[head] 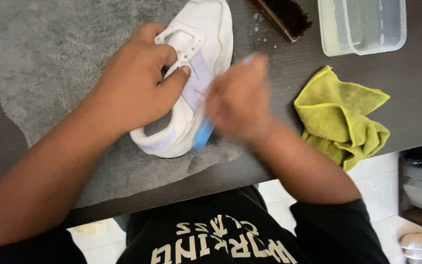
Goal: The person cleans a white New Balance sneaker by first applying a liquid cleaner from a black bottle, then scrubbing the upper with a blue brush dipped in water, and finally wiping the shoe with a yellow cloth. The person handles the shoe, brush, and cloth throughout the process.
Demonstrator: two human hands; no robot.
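Head view: left hand [133, 85] clamped on white sneaker [196, 73], pinned to grey mat [50, 58] on dark desk [416, 88]. Right hand [238, 100], blurred, grip closed round blue brush [203, 134] at the sidewall. Scrubbing seemingly midway; yellow cloth [343, 117] beside, unused.

Bare table [279, 73] between shoe [206, 29] and yellow cloth [343, 117]; brush [284, 17] behind.

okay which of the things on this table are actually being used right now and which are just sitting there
In use:
left hand steadying the white sneaker
right hand, blurred, holding a blue brush against the sneaker's side
grey mat under the sneaker

Lying about:
dark bristle brush
clear plastic tub
yellow-green cloth
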